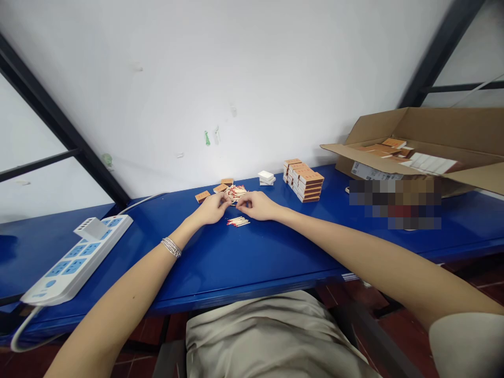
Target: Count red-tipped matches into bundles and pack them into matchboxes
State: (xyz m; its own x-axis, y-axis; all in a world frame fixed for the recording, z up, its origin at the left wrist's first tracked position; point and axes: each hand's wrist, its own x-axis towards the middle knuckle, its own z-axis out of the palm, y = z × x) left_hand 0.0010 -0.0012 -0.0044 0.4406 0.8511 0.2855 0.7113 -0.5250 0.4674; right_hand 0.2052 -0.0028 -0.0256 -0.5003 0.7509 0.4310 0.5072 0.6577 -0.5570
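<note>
A heap of red-tipped matches (pixel 237 192) lies on the blue table, and both of my hands are at its near edge. My left hand (pixel 214 208) is on the left side, thumb and fingertips pinched together against the matches. From the right, my right hand (pixel 256 205) reaches in with its fingers curled and pinched. What sits between the fingertips of either hand is too small to make out. Just nearer to me lies a small row of loose matches (pixel 238 221), apart from the heap. Several orange matchboxes (pixel 202 196) lie to the left of and behind the heap.
White matchbox trays (pixel 266 177) are stacked behind my right hand. Further right stands a block of stacked matchboxes (pixel 303 180). An open cardboard box (pixel 378 163) holding more matchboxes is at the right. A white power strip (pixel 81 260) lies on the left of the blue table (pixel 252 265).
</note>
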